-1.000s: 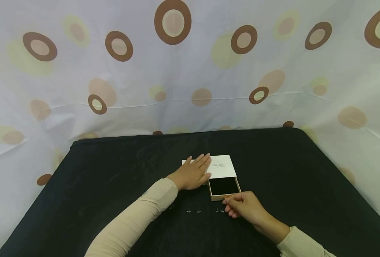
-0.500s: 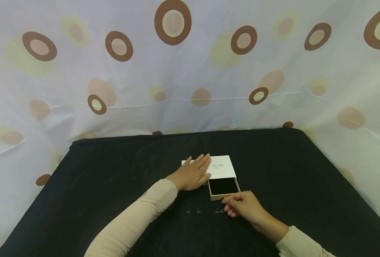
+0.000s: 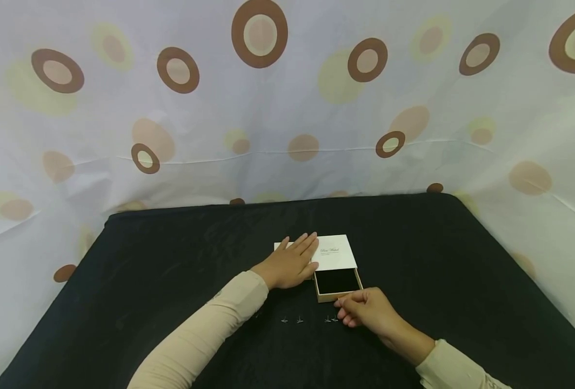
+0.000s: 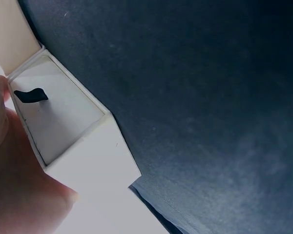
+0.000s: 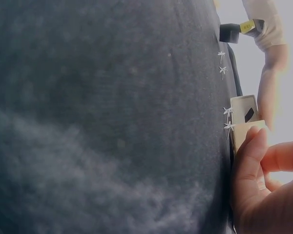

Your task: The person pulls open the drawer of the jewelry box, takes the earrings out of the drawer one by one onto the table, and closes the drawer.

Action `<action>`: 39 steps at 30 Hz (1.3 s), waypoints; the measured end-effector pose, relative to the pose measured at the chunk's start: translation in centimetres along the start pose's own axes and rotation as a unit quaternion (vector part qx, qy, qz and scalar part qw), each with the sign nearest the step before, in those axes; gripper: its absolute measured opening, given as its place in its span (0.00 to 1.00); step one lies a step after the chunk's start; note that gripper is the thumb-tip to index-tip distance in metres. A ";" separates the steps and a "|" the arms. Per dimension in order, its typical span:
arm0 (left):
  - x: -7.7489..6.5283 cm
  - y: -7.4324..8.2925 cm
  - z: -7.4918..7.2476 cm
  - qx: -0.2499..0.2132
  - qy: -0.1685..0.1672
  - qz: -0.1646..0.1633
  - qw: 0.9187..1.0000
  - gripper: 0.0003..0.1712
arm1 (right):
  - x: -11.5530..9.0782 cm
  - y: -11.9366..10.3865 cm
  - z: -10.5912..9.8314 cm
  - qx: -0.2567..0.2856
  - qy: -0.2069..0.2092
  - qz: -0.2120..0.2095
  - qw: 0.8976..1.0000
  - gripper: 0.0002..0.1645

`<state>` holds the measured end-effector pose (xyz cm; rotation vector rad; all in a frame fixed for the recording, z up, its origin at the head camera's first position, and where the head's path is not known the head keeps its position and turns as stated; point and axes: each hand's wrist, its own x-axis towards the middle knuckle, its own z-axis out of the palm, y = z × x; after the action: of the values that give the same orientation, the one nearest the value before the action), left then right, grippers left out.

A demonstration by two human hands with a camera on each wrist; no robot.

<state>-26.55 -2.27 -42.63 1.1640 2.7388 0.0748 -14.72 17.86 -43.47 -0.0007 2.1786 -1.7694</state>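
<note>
A white jewellery box [image 3: 335, 252] with printed script lies on the dark cloth. Its drawer [image 3: 337, 282], black inside, stands pulled out toward me. At the drawer's front edge, my right hand [image 3: 375, 313] pinches with thumb and index finger; the exact part gripped is hidden. My left hand [image 3: 287, 266] lies flat with straight fingers over a second white box [image 3: 279, 246] alongside, fingertips reaching the first box's edge. In the left wrist view this second box's front shows a black ribbon tab [image 4: 31, 95].
Several small silver star-like pieces [image 3: 299, 320] lie in a row on the black tablecloth [image 3: 195, 243], nearer to me than the boxes. Two of them sit close beside my right fingertips. A curtain with brown circles [image 3: 263, 178] hangs behind the table.
The drawer and my right hand have shifted very slightly inward, toward the box. My left hand keeps its place.
</note>
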 end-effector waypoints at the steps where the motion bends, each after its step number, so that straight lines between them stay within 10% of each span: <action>1: 0.0 0.0 0.0 -0.001 0.002 0.001 1.000 0.36 | 0.0 0.0 0.0 -0.001 0.002 0.001 1.000 0.15; 39: 0.0 -0.1 -0.1 0.001 0.000 0.003 1.000 0.35 | 0.8 -0.2 -0.1 0.001 -0.007 0.013 1.000 0.16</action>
<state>-26.63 -2.31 -42.52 1.1712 2.7368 0.0743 -15.58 17.76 -43.47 0.0160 2.1580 -1.7524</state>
